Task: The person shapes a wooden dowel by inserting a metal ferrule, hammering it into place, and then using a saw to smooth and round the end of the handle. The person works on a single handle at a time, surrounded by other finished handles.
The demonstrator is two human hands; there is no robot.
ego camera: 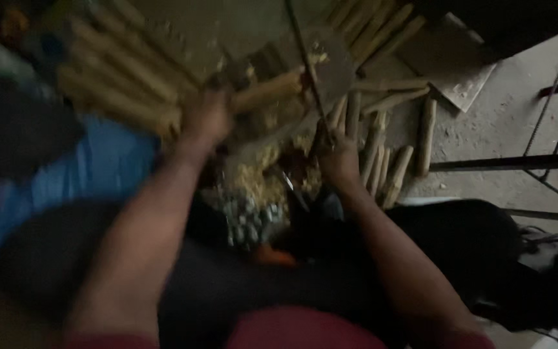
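A: What do the hands hold at this moment?

B: I see the left hand [206, 116] with fingers wrapped around one end of a pale wooden stick [267, 90]. The stick lies almost level and points to the right, in front of the person. The right hand [337, 155] is closed on the handle of a long thin blade [305, 64], which rises steeply and crosses the far end of the stick. I think the stick is held flat so the blade can meet it near the tip, but the picture is blurred, so I cannot tell if they touch.

A: And around them?

B: Under the hands is a heap of light wood shavings [259, 174]. On the left, a pile of sticks [117, 71] lies close beside the left hand, above a blue cloth [98, 168]. On the right, more cut sticks [382, 148] lie on the concrete floor [498, 123], just beside the right hand.

A: Is there room to move?

B: Not much. The sticks press in on both sides. The floor is more open further right, until the metal bars [511, 161] at the edge.
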